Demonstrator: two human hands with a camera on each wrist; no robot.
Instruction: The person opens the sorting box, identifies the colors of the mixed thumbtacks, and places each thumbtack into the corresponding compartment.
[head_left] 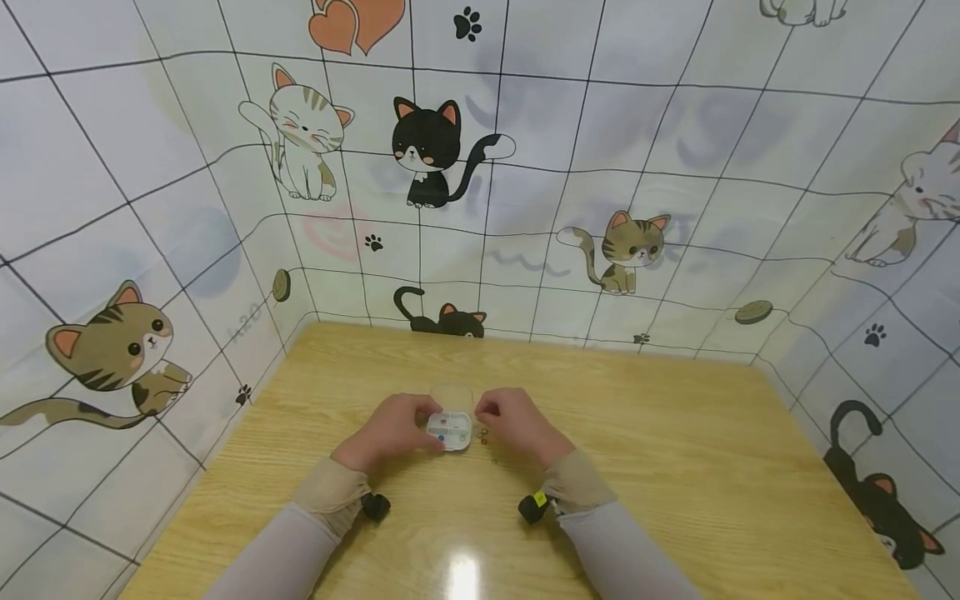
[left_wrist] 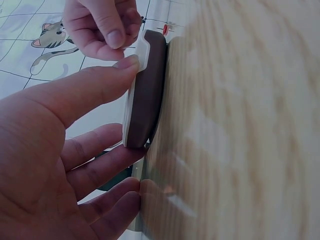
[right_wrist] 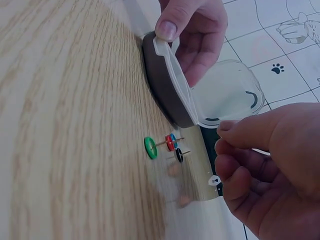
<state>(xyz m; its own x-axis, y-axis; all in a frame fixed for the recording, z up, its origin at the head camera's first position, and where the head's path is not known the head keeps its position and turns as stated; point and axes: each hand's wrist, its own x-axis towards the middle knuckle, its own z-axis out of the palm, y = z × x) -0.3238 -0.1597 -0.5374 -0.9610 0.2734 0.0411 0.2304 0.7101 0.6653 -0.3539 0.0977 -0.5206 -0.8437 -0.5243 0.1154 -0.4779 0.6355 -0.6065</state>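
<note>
My left hand (head_left: 386,433) holds a small pill box (right_wrist: 162,85) with a dark brown body and white divided inside, thumb on its rim and fingers along the far side. Its clear lid (right_wrist: 227,95) stands open. Small coloured spots, one of them blue, show in the compartments in the head view. Just right of the box, my right hand (head_left: 517,421) pinches a tiny thing between thumb and forefinger; its thin tip looks like a thumbtack's pin, the rest being hidden. Below it on the table lie a green thumbtack (right_wrist: 150,148), a red one (right_wrist: 170,143), a blue one and a black one (right_wrist: 179,155).
The wooden table (head_left: 660,467) reaches back to a cloth wall (head_left: 540,192) printed with cats and grid lines. Black wrist cameras (head_left: 376,507) sit at both wrists. Past the table in the right wrist view shows a dark green strip (right_wrist: 209,150).
</note>
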